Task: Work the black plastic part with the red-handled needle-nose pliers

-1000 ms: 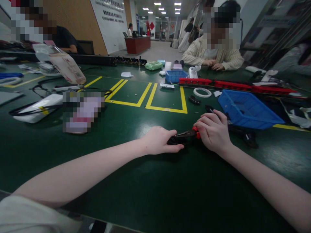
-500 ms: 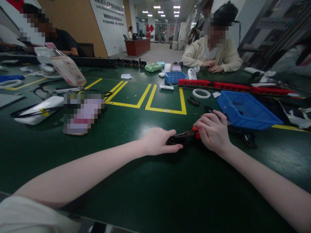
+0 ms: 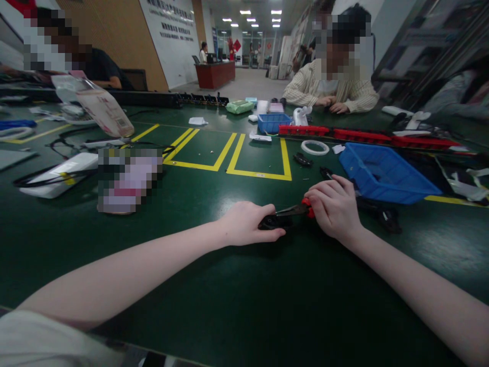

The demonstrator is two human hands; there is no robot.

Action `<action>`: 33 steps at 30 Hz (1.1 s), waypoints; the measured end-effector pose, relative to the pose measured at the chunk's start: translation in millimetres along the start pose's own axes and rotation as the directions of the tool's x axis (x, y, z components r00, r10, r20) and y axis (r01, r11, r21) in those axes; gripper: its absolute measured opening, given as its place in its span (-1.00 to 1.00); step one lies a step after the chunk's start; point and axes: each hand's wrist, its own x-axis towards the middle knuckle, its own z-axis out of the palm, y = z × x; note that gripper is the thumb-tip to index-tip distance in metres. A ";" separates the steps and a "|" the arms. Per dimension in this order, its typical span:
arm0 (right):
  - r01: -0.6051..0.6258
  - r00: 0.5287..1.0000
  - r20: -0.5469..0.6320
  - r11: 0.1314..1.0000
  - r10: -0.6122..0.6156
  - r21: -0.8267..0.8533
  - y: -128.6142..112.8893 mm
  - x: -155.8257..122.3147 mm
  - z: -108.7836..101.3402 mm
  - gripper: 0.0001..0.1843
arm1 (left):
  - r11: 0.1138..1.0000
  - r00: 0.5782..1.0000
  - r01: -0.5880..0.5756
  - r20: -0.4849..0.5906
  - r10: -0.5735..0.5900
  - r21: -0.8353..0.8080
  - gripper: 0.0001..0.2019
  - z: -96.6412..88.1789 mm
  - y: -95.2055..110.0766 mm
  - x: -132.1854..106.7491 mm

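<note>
My left hand (image 3: pixel 250 223) is closed on a small black part (image 3: pixel 272 222), thumb above and a finger below; its exact kind does not show. My right hand (image 3: pixel 334 206) wraps round the red handles of a pair of pliers (image 3: pixel 293 210). The jaws point left and reach the black part's upper side; whether they grip it I cannot tell. Beyond my right hand, similar black parts lie on the green table (image 3: pixel 244 295), one (image 3: pixel 303 159) near the yellow tape and another (image 3: pixel 389 220) to the right.
A blue bin (image 3: pixel 385 176) stands at right, with a white tape roll (image 3: pixel 315 148) and red strips (image 3: pixel 359 136) behind. At left are a phone (image 3: pixel 132 181), a white cabled box (image 3: pixel 61 173) and a tilted bottle (image 3: pixel 105 109). Across the table sits a person (image 3: pixel 330 84) with hands together.
Both hands hold nearly the same pose, with the pliers still at the black part. The whole view has shifted very slightly.
</note>
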 end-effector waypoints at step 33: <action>0.079 0.995 -0.060 0.996 -0.077 0.038 -0.5 1.2 -2.6 -0.79 | 1.000 1.000 -0.009 -0.012 0.010 0.026 -0.63 1.8 -0.3 -0.1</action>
